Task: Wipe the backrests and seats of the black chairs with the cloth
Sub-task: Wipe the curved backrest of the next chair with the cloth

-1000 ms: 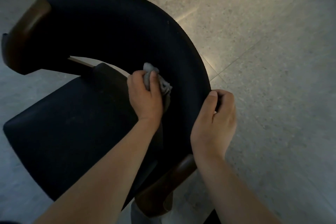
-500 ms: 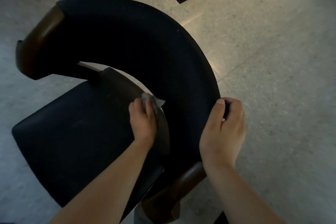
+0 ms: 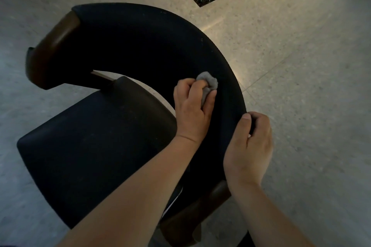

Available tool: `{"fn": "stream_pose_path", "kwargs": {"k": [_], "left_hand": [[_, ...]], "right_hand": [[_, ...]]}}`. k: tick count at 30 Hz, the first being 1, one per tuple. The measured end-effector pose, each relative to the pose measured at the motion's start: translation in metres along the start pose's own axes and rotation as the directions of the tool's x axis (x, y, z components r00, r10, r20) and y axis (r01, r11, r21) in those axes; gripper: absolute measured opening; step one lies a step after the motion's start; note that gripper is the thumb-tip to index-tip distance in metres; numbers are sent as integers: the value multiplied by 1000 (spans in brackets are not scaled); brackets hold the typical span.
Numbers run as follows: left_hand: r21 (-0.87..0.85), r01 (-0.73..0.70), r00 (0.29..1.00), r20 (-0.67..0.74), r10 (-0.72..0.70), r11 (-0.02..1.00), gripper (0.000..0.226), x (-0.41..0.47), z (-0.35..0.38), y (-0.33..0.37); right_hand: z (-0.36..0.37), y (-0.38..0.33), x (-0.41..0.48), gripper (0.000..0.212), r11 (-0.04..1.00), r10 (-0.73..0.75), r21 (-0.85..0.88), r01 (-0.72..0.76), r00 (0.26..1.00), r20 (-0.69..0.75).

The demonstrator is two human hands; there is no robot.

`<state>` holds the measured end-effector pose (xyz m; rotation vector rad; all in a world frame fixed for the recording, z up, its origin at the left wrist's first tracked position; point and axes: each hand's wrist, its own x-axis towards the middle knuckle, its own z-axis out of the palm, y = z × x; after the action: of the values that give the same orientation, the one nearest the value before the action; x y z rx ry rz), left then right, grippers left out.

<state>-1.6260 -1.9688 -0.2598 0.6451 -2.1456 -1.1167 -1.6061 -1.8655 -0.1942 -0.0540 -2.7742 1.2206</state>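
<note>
— Where's the cloth?
— Centre-right of frame, bunched in the left hand, pressed against the backrest. The right hand grips the backrest's rim.
— Progress?
— Mid-backrest, I'd judge; the seat, lower left, probably remains.

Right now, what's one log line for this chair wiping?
left hand: grips cloth, pressed to backrest inner face | right hand: grips backrest rim | seat: no hand on it
</note>
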Motion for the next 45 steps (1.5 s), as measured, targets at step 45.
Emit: {"fn": "stream_pose_path", "kwargs": {"k": [45], "left_hand": [[237, 428, 892, 41, -449, 872, 22, 3, -18, -54]], "right_hand": [[0, -1, 0, 14, 999, 2, -47, -1, 1000, 19]]}}
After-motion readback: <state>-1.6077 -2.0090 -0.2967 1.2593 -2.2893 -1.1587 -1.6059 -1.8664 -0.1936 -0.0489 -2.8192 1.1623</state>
